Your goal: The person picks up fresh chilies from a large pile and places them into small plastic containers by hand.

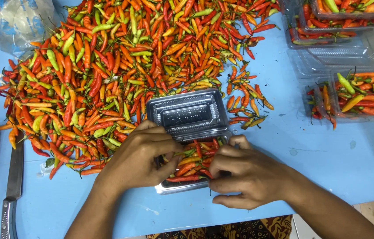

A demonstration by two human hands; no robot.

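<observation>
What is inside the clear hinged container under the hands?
Red, orange and a few green chilies fill the clear hinged container, its lid open. The left hand and right hand cover both ends.

Clear plastic hinged container [190, 132] near table's [337, 163] front edge, behind it heaped red, orange and green chillies [120, 62]; steel knife [13, 186] at left edge; filled clear plastic boxes [355, 95] toward right edge.

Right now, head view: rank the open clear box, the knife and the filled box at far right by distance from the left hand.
1. Open clear box: under the left hand, touching.
2. Knife: at the left table edge.
3. Filled box: far right, past the right hand.
</observation>
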